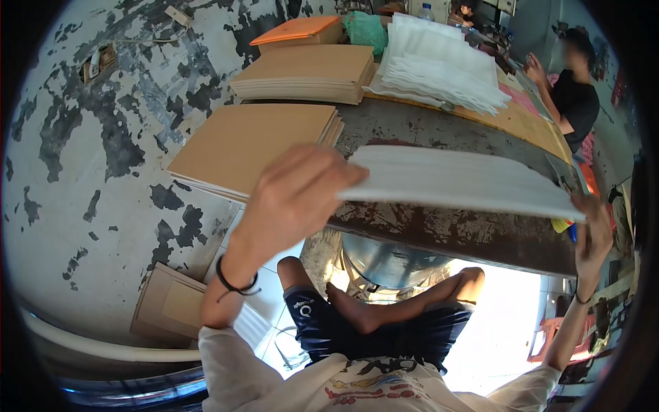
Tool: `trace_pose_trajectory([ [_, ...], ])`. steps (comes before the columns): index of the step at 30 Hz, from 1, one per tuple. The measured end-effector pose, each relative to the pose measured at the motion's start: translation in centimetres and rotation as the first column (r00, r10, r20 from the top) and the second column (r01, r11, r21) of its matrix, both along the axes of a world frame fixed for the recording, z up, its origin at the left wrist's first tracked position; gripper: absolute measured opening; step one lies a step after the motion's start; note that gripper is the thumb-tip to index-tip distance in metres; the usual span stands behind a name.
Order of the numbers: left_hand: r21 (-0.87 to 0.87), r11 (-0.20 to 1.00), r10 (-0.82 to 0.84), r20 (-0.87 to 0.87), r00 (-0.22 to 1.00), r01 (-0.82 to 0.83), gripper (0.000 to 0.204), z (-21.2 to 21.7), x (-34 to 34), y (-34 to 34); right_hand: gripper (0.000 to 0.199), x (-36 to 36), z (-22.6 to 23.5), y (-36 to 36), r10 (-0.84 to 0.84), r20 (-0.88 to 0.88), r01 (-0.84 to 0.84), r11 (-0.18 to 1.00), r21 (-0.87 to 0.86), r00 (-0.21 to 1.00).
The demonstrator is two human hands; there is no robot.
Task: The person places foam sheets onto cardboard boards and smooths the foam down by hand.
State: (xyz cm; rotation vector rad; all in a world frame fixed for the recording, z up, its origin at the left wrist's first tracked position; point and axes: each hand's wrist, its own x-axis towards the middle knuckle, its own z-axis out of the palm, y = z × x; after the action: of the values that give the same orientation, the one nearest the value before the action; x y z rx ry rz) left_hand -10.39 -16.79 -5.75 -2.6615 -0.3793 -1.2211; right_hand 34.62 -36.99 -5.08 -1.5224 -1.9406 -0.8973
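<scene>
A white foam sheet (460, 180) is stretched between my two hands, above the near part of the dark worn table (412, 122). My left hand (296, 192) pinches its left end, thumb and fingers pressed together. At the far right end, my right hand (594, 233) grips the sheet's corner. The sheet hangs slightly bowed and looks blurred along its edges; whether it is one layer or more, I cannot tell. Just beyond my left hand lies a stack of brown cardboard sheets (250, 141). Farther back rests a pile of similar white foam sheets (439, 65).
A second cardboard stack (302, 69) and an orange-topped stack (298, 31) stand behind, beside a green plastic bag (364, 33). Another person (576, 93) sits at the table's far right. Cardboard pieces (168, 302) lean against the peeling wall on the left. A metal drum (391, 257) stands beneath the table.
</scene>
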Motion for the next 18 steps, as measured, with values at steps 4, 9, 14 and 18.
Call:
trace_pose_trajectory([
  [4, -0.09, 0.995, 0.04, 0.119, 0.992, -0.029, 0.021, 3.7, -0.6, 1.1, 0.019, -0.1, 4.7, 3.7, 0.026, -0.058, -0.026, 1.0, -0.001, 0.998],
  [9, 0.12, 0.99, 0.049, 0.16, 0.986, -0.068, 0.02, 7.7, -3.6, 2.9, 0.019, -1.7, 9.8, 7.3, 0.089, -0.093, -0.086, 0.996, 0.035, 0.992],
  [14, 0.129, 0.955, 0.246, 0.16, 0.956, -0.268, 0.02, 12.2, -8.5, 0.8, 0.026, -6.2, 13.3, 11.1, 0.133, -0.074, -0.13, 0.991, 0.038, 0.988],
  [18, 0.154, 0.929, 0.344, -0.015, 0.939, -0.338, 0.022, 14.2, -9.9, 0.1, 0.029, -7.0, 17.7, 17.2, 0.277, 0.212, -0.319, 0.926, 0.201, 0.937],
])
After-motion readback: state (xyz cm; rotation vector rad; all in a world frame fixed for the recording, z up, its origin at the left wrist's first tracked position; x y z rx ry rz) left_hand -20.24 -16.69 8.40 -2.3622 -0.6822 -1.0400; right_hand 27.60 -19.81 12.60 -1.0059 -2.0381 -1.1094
